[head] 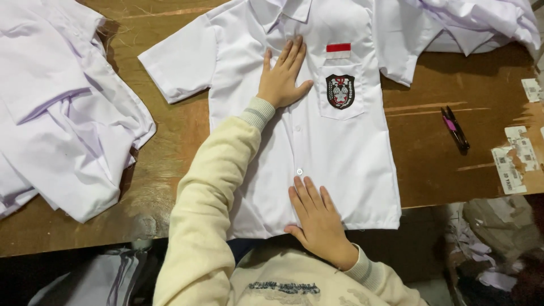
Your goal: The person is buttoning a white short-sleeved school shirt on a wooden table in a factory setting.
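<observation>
Cloth lay flat in the head view: a white short-sleeved shirt spread front-up on the wooden table. The left hand pressed open-palmed on the chest and the right hand near the hem, neither gripping. It seemed light, limp and probably slippery; hem corners or shoulders looked easiest to pinch.

A white short-sleeved school shirt lies flat and face up in the middle of the frame, collar toward the top edge, hem toward the bottom. Its front is buttoned shut, both sleeves spread outward. The chest pocket carries a dark shield-shaped crest, with a small red-and-white strip above it.
</observation>
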